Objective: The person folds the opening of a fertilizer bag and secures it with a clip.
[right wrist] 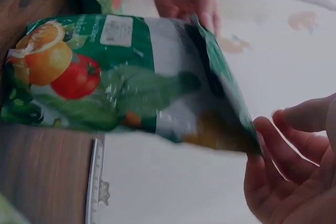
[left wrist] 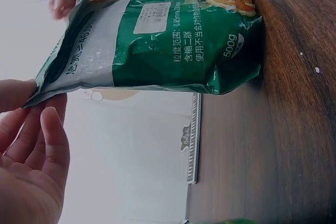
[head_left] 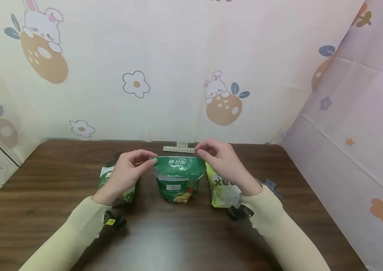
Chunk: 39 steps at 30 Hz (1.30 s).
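A green plastic bag [head_left: 177, 188] printed with fruit and marked 500g stands upright on the table, its top folded toward me. My left hand [head_left: 127, 171] pinches the bag's upper left corner between thumb and fingers, as the left wrist view shows plainly [left wrist: 34, 150]. At the opposite upper corner is my right hand [head_left: 223, 162]; in the right wrist view its fingertips [right wrist: 255, 145] touch the bag's edge, while the thumb stays off it. Just behind the bag lies a long pale sealing clip [head_left: 179, 148], near the right fingertips.
Left of the bag, partly behind my forearm, lies another green-and-white bag [head_left: 128, 195] with a dark object [head_left: 114, 159] beyond it. A yellow-green bag [head_left: 223, 194] lies to the right, and a grey-blue object [head_left: 270, 185] past my right wrist. A patterned curtain [head_left: 174, 56] backs the brown table [head_left: 164, 241].
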Motion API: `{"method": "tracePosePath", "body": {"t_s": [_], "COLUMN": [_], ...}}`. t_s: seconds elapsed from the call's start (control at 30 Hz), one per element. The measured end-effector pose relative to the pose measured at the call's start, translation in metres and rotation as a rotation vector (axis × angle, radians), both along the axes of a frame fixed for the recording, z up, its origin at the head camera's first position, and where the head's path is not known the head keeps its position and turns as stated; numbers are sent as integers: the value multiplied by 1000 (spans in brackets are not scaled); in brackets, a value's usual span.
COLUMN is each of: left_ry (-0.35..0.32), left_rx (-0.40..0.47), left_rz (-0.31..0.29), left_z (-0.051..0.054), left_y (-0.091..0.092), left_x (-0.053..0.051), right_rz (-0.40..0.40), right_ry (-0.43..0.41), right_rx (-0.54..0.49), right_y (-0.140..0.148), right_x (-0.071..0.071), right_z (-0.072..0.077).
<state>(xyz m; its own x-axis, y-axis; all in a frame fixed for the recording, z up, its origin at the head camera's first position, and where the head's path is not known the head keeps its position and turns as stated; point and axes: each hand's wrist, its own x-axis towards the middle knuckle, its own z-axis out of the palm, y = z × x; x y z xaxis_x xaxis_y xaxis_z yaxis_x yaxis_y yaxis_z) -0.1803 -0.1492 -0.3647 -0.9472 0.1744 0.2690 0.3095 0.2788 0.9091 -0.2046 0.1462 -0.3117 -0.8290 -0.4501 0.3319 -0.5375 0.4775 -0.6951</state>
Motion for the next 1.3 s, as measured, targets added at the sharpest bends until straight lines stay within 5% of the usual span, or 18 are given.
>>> {"method": "tracePosePath", "body": {"t_s": [0.17,0.5,1.3], "left_ry": [1,7,43], "left_rx": [2,27,-58], "left_rz": [-3,-19,32], "left_z": [0,-2,2], "left_y": [0,1,-1], "left_x": [-1,0,1], "right_rz": [68,149,122], "right_ry": [135,172,173], "right_rx": [165,454,454], "right_y": [-33,-78,-70], "right_x": [-3,-5,-6], "right_z": [10,12,6]}}
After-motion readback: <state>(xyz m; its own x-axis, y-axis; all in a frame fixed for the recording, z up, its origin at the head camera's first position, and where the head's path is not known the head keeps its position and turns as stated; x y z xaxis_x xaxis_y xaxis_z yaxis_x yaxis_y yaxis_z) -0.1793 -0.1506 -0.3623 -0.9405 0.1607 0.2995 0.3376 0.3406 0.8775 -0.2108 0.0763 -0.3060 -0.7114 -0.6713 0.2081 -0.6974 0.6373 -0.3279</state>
